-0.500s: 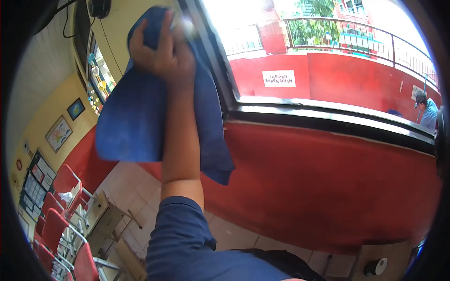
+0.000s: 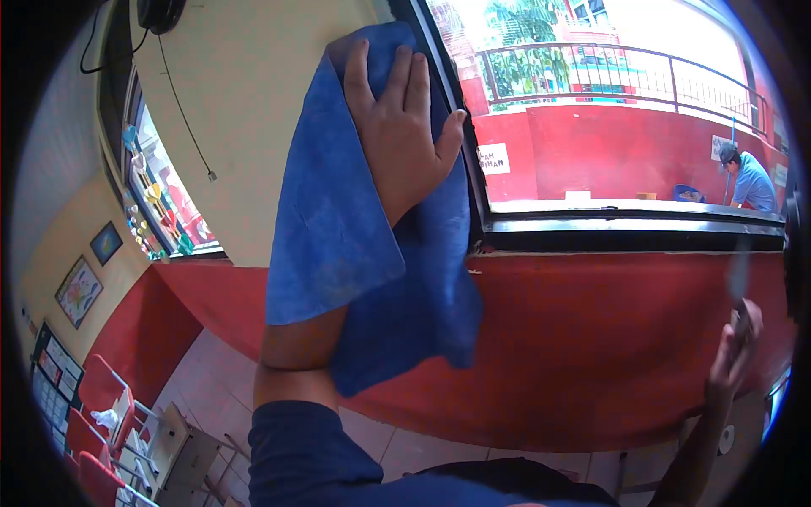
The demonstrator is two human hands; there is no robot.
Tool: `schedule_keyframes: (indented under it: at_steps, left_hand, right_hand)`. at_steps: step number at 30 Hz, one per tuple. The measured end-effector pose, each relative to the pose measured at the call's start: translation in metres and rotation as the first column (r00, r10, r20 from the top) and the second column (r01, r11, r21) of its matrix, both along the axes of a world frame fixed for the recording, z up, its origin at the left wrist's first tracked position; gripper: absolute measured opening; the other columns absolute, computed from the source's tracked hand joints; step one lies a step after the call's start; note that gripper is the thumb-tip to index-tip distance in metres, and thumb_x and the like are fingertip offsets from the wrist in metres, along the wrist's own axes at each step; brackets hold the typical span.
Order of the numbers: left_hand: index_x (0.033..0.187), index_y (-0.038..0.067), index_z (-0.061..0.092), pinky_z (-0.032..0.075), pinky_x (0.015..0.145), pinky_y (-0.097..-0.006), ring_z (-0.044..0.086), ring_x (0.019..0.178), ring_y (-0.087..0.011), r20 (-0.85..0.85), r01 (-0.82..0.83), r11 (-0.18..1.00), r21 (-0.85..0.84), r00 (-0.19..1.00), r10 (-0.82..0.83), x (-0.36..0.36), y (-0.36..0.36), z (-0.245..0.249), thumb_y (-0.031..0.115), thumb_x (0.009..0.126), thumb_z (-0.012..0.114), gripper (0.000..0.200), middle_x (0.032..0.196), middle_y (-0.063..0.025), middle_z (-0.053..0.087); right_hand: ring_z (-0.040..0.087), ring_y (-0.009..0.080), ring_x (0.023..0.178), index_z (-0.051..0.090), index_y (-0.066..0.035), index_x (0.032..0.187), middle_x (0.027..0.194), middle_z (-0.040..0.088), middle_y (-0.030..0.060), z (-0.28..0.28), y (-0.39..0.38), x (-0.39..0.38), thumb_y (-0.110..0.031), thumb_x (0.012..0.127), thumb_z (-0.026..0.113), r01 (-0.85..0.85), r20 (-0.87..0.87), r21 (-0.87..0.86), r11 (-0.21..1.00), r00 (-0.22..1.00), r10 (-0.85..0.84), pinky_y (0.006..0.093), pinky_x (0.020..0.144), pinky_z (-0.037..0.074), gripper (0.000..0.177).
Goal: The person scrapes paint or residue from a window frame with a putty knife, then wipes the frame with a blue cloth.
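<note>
A large blue cloth point(image 2: 325, 211) hangs over the pale wall beside the dark window frame point(image 2: 460, 127). High on it lies my left hand point(image 2: 405, 135), back toward the camera, fingers extended and thumb out to the right, holding the cloth against the surface. One flap drapes over my wrist and forearm, and another hangs behind the arm. At the right edge, my right hand point(image 2: 733, 346) is raised before the red wall, its fingers closed round a small object, blurred and hard to make out.
Red chairs point(image 2: 101, 482) and desks point(image 2: 182, 452) stand at the lower left. A cable point(image 2: 182, 110) hangs on the pale wall. Beyond the window, a person point(image 2: 750, 182) in blue bends near a blue container point(image 2: 688, 193) by a red wall and railing.
The view has shifted, showing more wall on the left. My left hand and the cloth sit further right in view, with the fingers straighter. My right hand has come into view.
</note>
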State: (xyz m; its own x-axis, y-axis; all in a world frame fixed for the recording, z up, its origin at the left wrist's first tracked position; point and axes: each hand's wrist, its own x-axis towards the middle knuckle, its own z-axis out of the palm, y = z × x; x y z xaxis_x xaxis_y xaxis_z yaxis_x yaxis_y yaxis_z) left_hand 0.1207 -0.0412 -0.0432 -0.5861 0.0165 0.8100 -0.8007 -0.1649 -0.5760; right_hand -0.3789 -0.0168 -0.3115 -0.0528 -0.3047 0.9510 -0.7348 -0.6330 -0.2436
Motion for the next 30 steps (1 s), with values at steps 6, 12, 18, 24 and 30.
schedule_keyframes:
  at_steps: [6, 12, 18, 24, 30]
  left_hand:
    - [0.136, 0.007, 0.057, 0.026, 0.118, -0.0618, 0.041, 0.144, -0.0409, -0.075, 0.215, 0.973, 0.08, 0.975, -0.209, 0.009, -0.009, 0.045, 0.041, 0.095, 0.067, 0.054, 0.127, -0.0155, 0.07]
    - [0.132, 0.011, 0.062, 0.028, 0.116, -0.0631, 0.044, 0.144, -0.0402, -0.08, 0.105, 0.985, 0.14, 0.992, -0.094, 0.011, -0.01, 0.024, 0.023, 0.093, 0.064, 0.041, 0.119, -0.0126, 0.075]
    - [0.127, 0.013, 0.066, 0.031, 0.116, -0.0566, 0.059, 0.129, -0.0361, -0.086, 0.031, 0.997, -0.076, 0.996, -0.037, 0.005, -0.018, 0.026, 0.017, 0.089, 0.066, 0.038, 0.115, -0.01, 0.076]
    - [0.089, 0.013, 0.074, 0.037, 0.111, -0.0571, 0.065, 0.122, -0.0323, -0.114, 0.183, 0.973, -0.139, 0.973, -0.199, 0.012, -0.005, -0.012, 0.014, 0.08, 0.069, 0.011, 0.092, -0.0012, 0.078]
    - [0.081, 0.012, 0.069, 0.05, 0.086, -0.0419, 0.063, 0.086, -0.0251, -0.088, 0.397, 0.914, -0.079, 0.911, -0.403, 0.028, -0.005, -0.015, 0.012, 0.078, 0.068, 0.002, 0.073, -0.002, 0.066]
  right_hand:
    - [0.062, 0.0195, 0.087, 0.046, 0.0, 0.146, 0.116, 0.065, 0.016, 0.159, -0.04, 0.13, -0.009, 0.104, 0.056, -0.312, -0.19, -0.066, 0.948, 0.936, 0.295, 0.0348, 0.081, 0.051, 0.044]
    - [0.074, 0.0224, 0.095, 0.056, -0.009, 0.145, 0.112, 0.075, 0.0151, 0.241, -0.056, 0.19, -0.009, 0.101, 0.063, -0.32, -0.309, -0.296, 0.9, 0.924, 0.226, 0.0343, 0.081, 0.058, 0.045]
    - [0.072, 0.0176, 0.091, 0.064, -0.013, 0.141, 0.11, 0.075, 0.0118, 0.258, -0.051, 0.223, -0.001, 0.093, 0.068, -0.365, -0.357, -0.331, 0.87, 0.902, 0.242, 0.0313, 0.076, 0.057, 0.05]
    - [0.057, 0.0224, 0.059, 0.07, -0.019, 0.133, 0.071, 0.057, 0.0072, 0.249, -0.035, 0.26, -0.011, 0.089, 0.072, -0.278, -0.352, -0.291, 0.916, 0.921, 0.167, 0.0368, 0.055, 0.047, 0.044]
    - [0.052, 0.0201, 0.055, 0.069, -0.021, 0.136, 0.071, 0.051, 0.006, 0.25, -0.023, 0.291, -0.008, 0.088, 0.074, -0.127, -0.392, -0.352, 0.928, 0.92, -0.023, 0.036, 0.051, 0.043, 0.05]
